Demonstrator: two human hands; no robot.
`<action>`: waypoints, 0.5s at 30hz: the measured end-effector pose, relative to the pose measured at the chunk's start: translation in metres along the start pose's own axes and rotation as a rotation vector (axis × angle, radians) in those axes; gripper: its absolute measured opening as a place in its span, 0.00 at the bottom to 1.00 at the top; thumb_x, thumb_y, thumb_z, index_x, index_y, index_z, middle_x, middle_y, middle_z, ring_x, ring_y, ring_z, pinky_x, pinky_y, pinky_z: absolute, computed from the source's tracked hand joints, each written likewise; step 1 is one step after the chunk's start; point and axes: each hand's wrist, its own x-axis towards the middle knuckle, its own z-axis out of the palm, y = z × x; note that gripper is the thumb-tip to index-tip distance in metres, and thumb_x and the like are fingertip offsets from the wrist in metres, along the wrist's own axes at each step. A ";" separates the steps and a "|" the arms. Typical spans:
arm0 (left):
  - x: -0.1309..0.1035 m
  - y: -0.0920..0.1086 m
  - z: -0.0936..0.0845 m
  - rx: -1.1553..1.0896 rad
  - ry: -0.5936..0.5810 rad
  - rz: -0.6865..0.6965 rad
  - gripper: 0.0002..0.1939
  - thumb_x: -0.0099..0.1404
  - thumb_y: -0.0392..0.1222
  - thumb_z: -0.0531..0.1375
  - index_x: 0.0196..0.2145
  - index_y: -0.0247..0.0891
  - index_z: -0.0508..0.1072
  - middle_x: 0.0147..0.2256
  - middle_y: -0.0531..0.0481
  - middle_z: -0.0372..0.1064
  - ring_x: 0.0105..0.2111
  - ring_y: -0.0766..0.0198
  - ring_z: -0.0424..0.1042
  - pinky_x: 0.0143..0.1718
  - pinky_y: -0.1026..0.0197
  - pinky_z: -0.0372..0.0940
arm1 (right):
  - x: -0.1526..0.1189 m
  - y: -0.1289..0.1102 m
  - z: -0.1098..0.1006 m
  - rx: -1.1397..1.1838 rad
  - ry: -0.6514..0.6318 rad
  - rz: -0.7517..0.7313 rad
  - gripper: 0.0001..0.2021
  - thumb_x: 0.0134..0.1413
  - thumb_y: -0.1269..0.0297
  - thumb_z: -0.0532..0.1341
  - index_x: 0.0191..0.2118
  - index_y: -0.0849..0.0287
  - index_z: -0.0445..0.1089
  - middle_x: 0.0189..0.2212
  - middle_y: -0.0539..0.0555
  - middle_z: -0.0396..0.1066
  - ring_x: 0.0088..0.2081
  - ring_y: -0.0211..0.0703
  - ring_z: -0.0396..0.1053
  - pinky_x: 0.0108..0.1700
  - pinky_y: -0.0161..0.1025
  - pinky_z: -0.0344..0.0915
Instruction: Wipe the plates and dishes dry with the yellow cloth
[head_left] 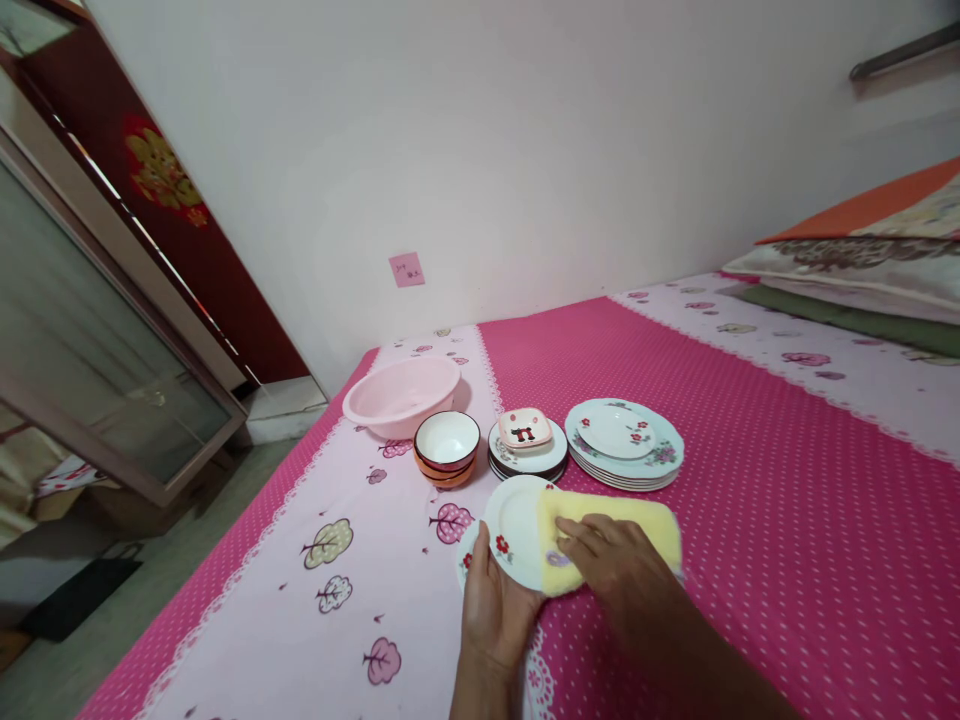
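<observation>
A round white plate (pixel 514 515) with red flowers is tilted in my left hand (pixel 496 605), which grips its lower left edge with the thumb on the rim. Across the plate's right half lies a yellow cloth (pixel 649 520). My right hand (pixel 611 560) presses the cloth onto the plate with its fingers bent. A second flowered plate (pixel 463 562) shows partly behind my left hand. Just beyond are stacked bowls (pixel 448 440), a stack of dark-rimmed plates (pixel 531 458) topped by small square dishes (pixel 525 428), and a pile of larger plates (pixel 667 448) with a smaller plate (pixel 616 430) on top.
A pink basin (pixel 401 395) stands behind the bowls, near the wall. Everything rests on a pink and white patterned bedspread (pixel 300 600). Folded bedding (pixel 862 265) is piled at the far right. A glass-panelled door (pixel 90 320) stands at the left, beyond the bed's edge.
</observation>
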 end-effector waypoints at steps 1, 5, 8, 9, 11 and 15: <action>0.000 0.000 0.000 -0.003 0.015 0.024 0.31 0.76 0.58 0.46 0.60 0.36 0.75 0.63 0.37 0.69 0.69 0.46 0.57 0.71 0.39 0.44 | -0.002 -0.003 0.001 0.031 -0.005 0.009 0.15 0.54 0.75 0.56 0.43 0.57 0.76 0.49 0.59 0.80 0.46 0.55 0.70 0.43 0.47 0.57; -0.003 0.001 0.007 -0.010 0.028 0.050 0.30 0.77 0.58 0.46 0.59 0.37 0.75 0.62 0.37 0.70 0.67 0.47 0.62 0.70 0.42 0.48 | -0.004 -0.015 0.004 0.152 -0.038 -0.022 0.14 0.56 0.73 0.56 0.43 0.54 0.75 0.50 0.56 0.80 0.45 0.52 0.70 0.42 0.45 0.57; -0.007 -0.001 0.014 -0.058 0.044 -0.060 0.32 0.76 0.59 0.48 0.58 0.31 0.75 0.54 0.33 0.77 0.57 0.49 0.73 0.64 0.45 0.60 | -0.002 -0.025 0.009 0.197 -0.016 -0.041 0.12 0.59 0.70 0.57 0.44 0.52 0.75 0.49 0.54 0.80 0.44 0.50 0.70 0.42 0.44 0.58; -0.008 -0.002 0.016 -0.089 0.080 -0.097 0.31 0.76 0.57 0.49 0.57 0.28 0.76 0.49 0.33 0.79 0.52 0.53 0.77 0.60 0.51 0.65 | -0.001 -0.029 0.012 0.203 -0.007 -0.036 0.12 0.60 0.69 0.56 0.45 0.52 0.75 0.49 0.54 0.80 0.44 0.49 0.70 0.43 0.44 0.58; -0.011 -0.007 0.019 -0.130 0.173 -0.122 0.25 0.76 0.51 0.51 0.53 0.29 0.77 0.41 0.38 0.81 0.42 0.60 0.80 0.51 0.60 0.71 | 0.001 -0.034 0.018 0.210 0.029 -0.036 0.13 0.64 0.65 0.55 0.47 0.52 0.75 0.50 0.54 0.80 0.45 0.49 0.70 0.44 0.44 0.59; -0.010 -0.018 0.023 -0.090 0.245 -0.072 0.22 0.76 0.48 0.49 0.56 0.35 0.75 0.43 0.39 0.80 0.43 0.51 0.80 0.46 0.52 0.75 | 0.008 -0.034 0.021 0.210 0.200 -0.049 0.17 0.70 0.64 0.49 0.50 0.52 0.75 0.51 0.54 0.79 0.47 0.49 0.70 0.48 0.46 0.59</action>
